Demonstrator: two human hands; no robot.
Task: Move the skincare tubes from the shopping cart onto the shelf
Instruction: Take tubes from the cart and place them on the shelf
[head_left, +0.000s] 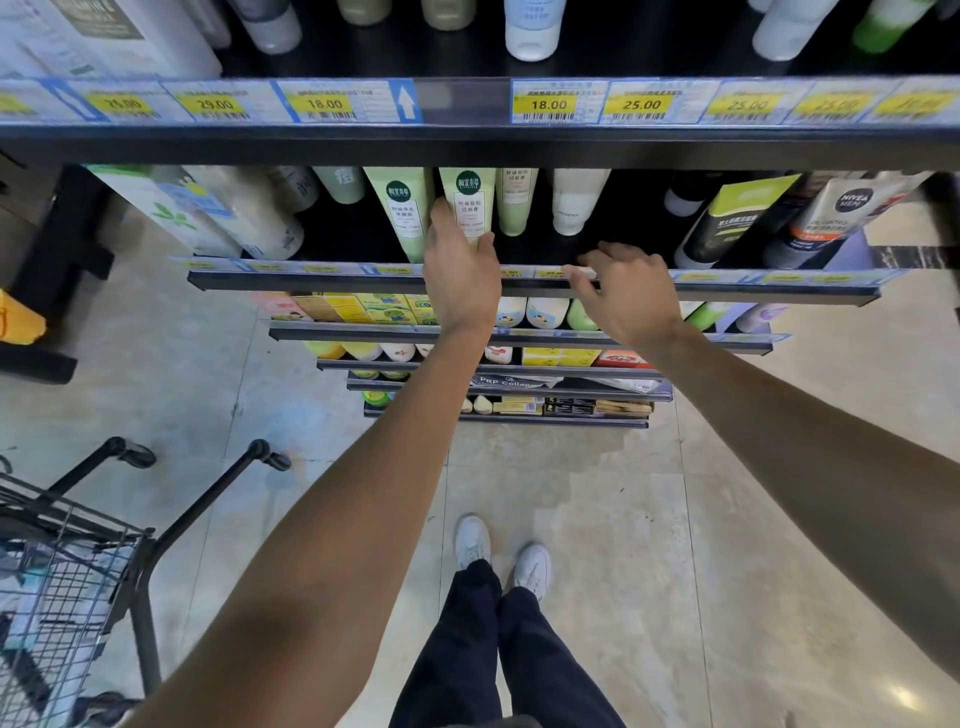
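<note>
Left grip (460, 265) round shelved tube (470, 205)

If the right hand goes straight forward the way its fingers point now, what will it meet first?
Probably the white tube standing behind the shelf edge. The right hand rests on that edge, its fingers aiming up-left; depth is uncertain.

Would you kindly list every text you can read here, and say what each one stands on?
"18.00": price tag on the upper shelf rail.
"18.00": price tag, same rail.
"25.00": price tag, same rail.
"29.00": price tag, same rail.
"NIVEA MEN": grey tube.
"PRP": pack low down.
Green tubes' print and lower rail tags: unreadable.
</note>
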